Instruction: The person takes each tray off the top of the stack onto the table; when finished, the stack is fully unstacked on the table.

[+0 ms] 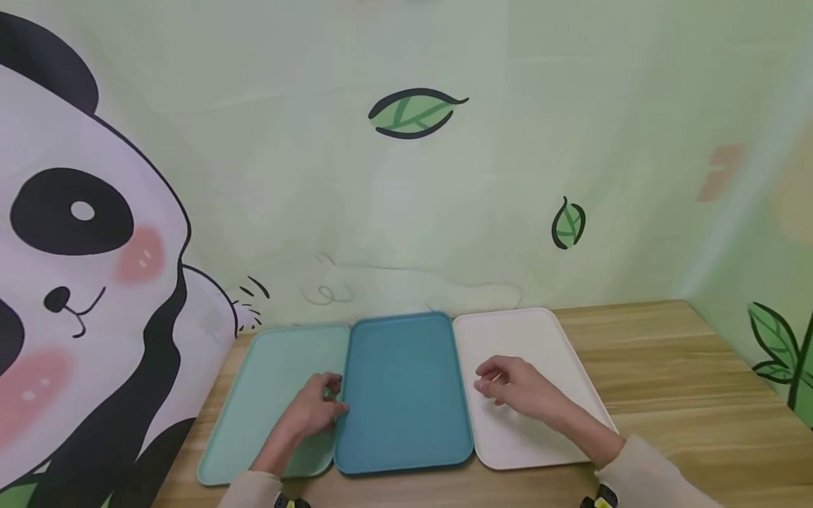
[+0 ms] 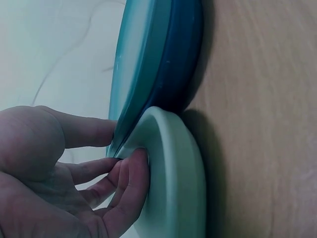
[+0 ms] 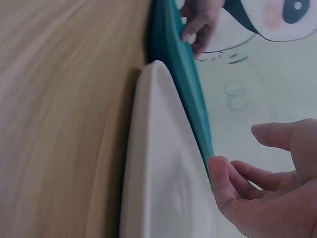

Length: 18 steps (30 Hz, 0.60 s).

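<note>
Three rectangular trays lie side by side: a mint green tray [image 1: 279,381], a blue tray [image 1: 403,395] and a white tray [image 1: 540,339]. My left hand [image 1: 309,407] is over the right part of the mint tray, its thumb at the blue tray's left rim. In the left wrist view, the loosely bent fingers [image 2: 131,186] reach over the mint tray's rim close to the blue one. Over the left half of the white tray, my right hand [image 1: 517,384] hovers with loosely bent fingers and nothing in them. Its thumb [image 3: 272,135] stands apart from the fingers.
All three trays rest on a wood-grain table [image 1: 673,395]. A pale green backdrop [image 1: 305,141] with a printed panda [image 1: 76,233] and leaves stands along the back and sides. Beige sleeves [image 1: 654,476] and dark wrist straps show at the bottom.
</note>
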### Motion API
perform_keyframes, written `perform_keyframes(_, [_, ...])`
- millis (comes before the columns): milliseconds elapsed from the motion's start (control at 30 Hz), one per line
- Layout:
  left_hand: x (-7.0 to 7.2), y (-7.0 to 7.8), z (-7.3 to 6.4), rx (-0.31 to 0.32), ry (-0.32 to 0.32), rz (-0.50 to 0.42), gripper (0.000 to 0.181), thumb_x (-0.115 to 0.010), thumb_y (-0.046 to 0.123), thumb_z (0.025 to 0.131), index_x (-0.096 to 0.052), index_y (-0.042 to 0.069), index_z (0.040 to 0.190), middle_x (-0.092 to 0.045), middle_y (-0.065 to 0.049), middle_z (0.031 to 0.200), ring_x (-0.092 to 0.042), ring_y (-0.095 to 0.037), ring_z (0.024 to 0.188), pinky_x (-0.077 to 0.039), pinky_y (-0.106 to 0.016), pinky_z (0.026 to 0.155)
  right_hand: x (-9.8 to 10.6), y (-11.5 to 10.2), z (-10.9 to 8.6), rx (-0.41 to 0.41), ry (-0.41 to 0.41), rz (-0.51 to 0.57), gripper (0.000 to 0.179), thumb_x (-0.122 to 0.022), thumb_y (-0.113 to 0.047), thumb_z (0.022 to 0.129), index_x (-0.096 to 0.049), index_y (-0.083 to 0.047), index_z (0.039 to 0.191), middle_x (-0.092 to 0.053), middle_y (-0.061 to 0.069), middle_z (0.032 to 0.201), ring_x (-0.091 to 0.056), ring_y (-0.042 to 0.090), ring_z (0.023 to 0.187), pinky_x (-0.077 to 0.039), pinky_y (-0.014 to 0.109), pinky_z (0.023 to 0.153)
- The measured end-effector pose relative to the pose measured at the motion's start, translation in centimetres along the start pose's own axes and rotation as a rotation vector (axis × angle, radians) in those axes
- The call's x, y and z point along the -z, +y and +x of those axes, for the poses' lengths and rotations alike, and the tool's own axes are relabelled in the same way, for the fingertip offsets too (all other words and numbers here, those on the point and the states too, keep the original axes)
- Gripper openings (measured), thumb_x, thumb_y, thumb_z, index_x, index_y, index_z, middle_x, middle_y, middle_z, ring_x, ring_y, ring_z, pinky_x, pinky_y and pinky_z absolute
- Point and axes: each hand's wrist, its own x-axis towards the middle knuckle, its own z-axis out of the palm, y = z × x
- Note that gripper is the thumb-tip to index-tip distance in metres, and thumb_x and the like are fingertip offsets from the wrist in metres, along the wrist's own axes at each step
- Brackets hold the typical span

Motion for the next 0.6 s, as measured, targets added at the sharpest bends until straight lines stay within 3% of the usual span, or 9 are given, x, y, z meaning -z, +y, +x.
perform_keyframes(367, [0.0,-0.1,0.3,0.023,-0.006,-0.028,0.058,-0.073,-0.001,0.091,-0.052,-0.012,0.143,-0.054,-0.019,0.124,-0.060,-0.030,0.104,-0.062,-0.041,0.071,-2.8,0.0,3.0,-0.060,0.114,-0.105,0.037,-0.077,-0.015,0.095,-0.065,0.008,0.121,-0.066,0.006,0.091,-0.065,0.017,0.071,-0.055,0.032,0.063])
perform_keyframes(600, [-0.1,-0.2,-0.1,-0.002,0.009,-0.033,0.057,-0.074,-0.002,0.091,-0.052,-0.014,0.142,-0.054,-0.020,0.123,-0.060,-0.029,0.100,-0.061,-0.041,0.069,-4.4,-0.1,3.4,-0.049,0.150,-0.179,0.037,-0.081,-0.009,0.091,-0.063,0.009,0.117,-0.061,0.004,0.087,-0.061,0.014,0.066,-0.053,0.031,0.063])
